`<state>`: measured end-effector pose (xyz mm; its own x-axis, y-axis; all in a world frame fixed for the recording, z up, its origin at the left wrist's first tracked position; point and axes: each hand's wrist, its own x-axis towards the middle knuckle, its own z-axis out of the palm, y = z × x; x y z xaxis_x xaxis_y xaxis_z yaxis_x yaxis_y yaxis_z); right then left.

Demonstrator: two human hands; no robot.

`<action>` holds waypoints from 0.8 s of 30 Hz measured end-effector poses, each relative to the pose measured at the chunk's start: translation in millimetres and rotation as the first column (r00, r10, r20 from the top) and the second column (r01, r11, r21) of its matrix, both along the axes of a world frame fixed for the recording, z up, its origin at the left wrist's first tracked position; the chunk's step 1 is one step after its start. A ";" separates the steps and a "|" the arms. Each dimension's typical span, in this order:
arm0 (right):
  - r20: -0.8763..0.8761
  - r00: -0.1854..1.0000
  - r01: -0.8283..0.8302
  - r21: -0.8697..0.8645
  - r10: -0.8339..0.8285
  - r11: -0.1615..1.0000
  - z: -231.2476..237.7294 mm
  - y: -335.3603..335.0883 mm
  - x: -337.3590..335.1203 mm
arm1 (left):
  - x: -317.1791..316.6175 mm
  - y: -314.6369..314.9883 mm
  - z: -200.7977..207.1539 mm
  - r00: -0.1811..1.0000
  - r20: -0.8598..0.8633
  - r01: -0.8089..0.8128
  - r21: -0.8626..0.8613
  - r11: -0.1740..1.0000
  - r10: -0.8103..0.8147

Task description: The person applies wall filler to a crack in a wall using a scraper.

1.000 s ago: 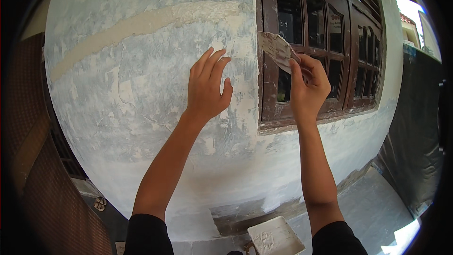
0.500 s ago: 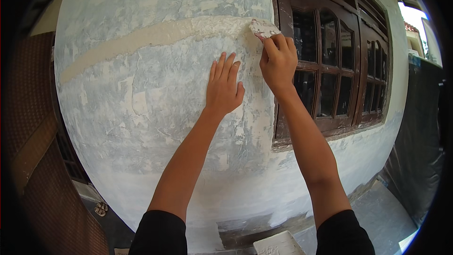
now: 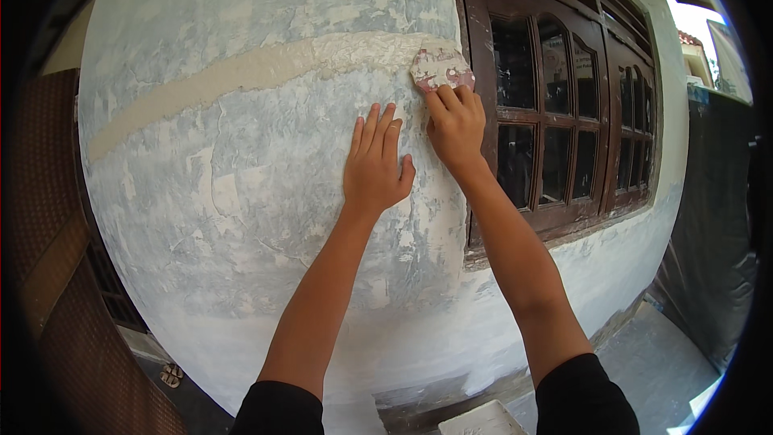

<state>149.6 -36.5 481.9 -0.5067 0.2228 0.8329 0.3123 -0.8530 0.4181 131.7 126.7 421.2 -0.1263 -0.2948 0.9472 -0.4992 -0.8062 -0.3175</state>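
Note:
My right hand [image 3: 456, 125] pinches the lower edge of a reddish putty scraper [image 3: 442, 70], whose face is caked with pale putty. The scraper lies against the wall beside the window frame, at the right end of a long cream putty band [image 3: 233, 80]. That band curves across the upper wall, smoother on the left and rougher, whiter toward the scraper. Below it, my left hand [image 3: 377, 163] rests palm down on the patchy grey-and-white wall [image 3: 266, 193], fingers stretched upward and thumb out, holding nothing.
A dark brown wooden window [image 3: 555, 105] with glass panes stands just right of my right hand. At the bottom is a pale putty-smeared tray [image 3: 481, 420]. Brown woven panels [image 3: 44, 193] line the left, with sandals [image 3: 171, 375] on the floor. Black sheeting [image 3: 713, 217] hangs at the right.
The scraper has turned so that more of its putty-covered face shows, and my right hand has shifted slightly down and left. The left hand stays flat on the wall; the view has shifted a little.

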 end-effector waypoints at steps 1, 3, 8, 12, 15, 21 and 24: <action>0.001 1.000 0.004 0.003 -0.004 1.000 -2.4 -0.9 0.9 | 0.2 -0.1 0.2 1.000 0.002 0.008 -0.002 1.000 -0.008; 0.001 1.000 0.011 -0.049 -0.011 0.999 -8.4 -2.0 1.5 | -0.6 1.0 0.8 1.000 0.004 0.000 0.002 1.000 0.000; 0.033 0.999 -0.027 -0.023 0.027 0.999 -25.3 -7.5 -20.5 | -0.2 -0.1 0.0 1.000 0.005 0.022 0.002 1.000 -0.022; 0.051 0.965 -0.263 0.189 0.258 0.946 -12.2 -9.8 -44.4 | 1.9 3.3 -2.2 1.000 0.010 0.006 0.007 1.000 -0.006; -0.027 0.765 -0.593 0.360 0.644 0.720 24.7 -23.0 -51.7 | 3.8 5.5 -3.4 1.000 0.017 -0.005 0.007 1.000 0.005; -0.431 0.575 -0.663 0.252 0.695 0.705 133.6 -88.1 -34.0 | 4.2 1.2 -1.8 1.000 0.023 0.012 0.014 1.000 -0.013; -0.647 0.577 -0.598 0.080 0.498 0.797 187.4 -125.6 -13.4 | 3.5 -4.0 -2.3 0.999 0.028 0.016 0.025 1.000 -0.017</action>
